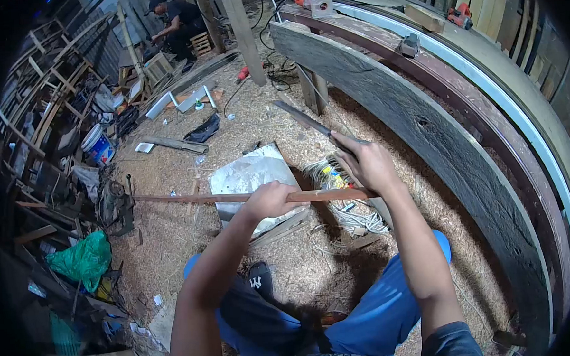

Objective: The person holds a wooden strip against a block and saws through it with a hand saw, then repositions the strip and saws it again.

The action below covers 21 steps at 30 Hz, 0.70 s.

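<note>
A long, thin reddish-brown wooden strip [221, 198] runs crosswise in front of my body, its far left end beside a metal vise-like device [116, 206]. My left hand [274, 199] is closed around the strip near its middle. My right hand [371, 167] grips a long, flat, dark blade-like piece [304, 119] that points up and away to the left, one finger lying along it. The strip's right end passes right by my right wrist. Below the strip lie a scuffed pale metal sheet [243, 174] and a tangled bundle of white cord [358, 219].
A long dark plank [417, 116] leans along the bench [489, 128] on my right. Sawdust covers the floor [172, 248]. Scrap wood, a white bucket [96, 146] and a green bag [83, 261] crowd the left. Another person [180, 25] sits at the back.
</note>
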{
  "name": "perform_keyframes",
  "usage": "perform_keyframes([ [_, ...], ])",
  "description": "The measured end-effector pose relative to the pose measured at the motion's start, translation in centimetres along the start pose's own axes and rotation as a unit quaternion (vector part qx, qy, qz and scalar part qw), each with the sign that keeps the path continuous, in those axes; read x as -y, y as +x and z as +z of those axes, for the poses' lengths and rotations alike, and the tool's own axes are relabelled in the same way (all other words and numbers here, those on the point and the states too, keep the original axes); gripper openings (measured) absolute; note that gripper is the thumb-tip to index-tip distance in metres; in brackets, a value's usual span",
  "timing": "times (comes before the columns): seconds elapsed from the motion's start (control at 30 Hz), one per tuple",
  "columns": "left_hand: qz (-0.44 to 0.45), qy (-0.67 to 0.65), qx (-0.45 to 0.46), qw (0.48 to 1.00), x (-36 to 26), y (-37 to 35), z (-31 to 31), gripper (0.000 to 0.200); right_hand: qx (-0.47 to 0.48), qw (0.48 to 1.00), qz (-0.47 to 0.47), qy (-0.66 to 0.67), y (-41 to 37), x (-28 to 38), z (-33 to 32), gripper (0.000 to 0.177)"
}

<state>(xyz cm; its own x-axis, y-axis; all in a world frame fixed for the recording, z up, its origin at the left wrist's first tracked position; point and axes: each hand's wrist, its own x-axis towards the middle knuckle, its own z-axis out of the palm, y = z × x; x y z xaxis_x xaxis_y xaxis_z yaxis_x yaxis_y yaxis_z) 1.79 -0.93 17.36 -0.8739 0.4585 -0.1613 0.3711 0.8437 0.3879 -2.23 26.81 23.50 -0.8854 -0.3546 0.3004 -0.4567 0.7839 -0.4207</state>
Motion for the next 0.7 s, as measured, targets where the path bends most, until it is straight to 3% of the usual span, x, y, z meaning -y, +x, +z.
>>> perform_keyframes([
  [0.23, -0.042, 0.002, -0.01, 0.999, -2.2, -0.3, -1.3, 0.046, 0.062, 0.996, 0.007, -0.067, -2.1, 3.3, -2.7, 0.038],
  [0.3, -0.09, -0.006, 0.013, 0.996, -3.0, 0.4, -1.6, 0.05, 0.065, 0.995, 0.019, -0.075, -2.6, 2.9, -2.7, 0.038],
  [0.4, -0.08, -0.029, 0.024, 0.996, -3.1, 1.1, -0.6, 0.054, 0.034, 0.996, -0.015, -0.08, -2.7, 1.0, -1.3, 0.038],
  [0.53, -0.059, -0.029, 0.005, 0.998, -3.2, 1.0, -0.4, 0.057, 0.059, 0.988, 0.026, -0.14, -2.6, -0.5, 0.5, 0.036],
  [0.6, -0.052, 0.008, 0.044, 0.998, -2.9, 0.8, -0.9, 0.059, 0.065, 0.988, 0.029, -0.139, -2.7, -1.0, 1.7, 0.033],
  [0.7, -0.044, 0.021, -0.008, 0.999, -2.3, -0.7, -1.8, 0.059, 0.042, 0.995, 0.061, -0.06, -2.7, -0.6, 3.3, 0.031],
])
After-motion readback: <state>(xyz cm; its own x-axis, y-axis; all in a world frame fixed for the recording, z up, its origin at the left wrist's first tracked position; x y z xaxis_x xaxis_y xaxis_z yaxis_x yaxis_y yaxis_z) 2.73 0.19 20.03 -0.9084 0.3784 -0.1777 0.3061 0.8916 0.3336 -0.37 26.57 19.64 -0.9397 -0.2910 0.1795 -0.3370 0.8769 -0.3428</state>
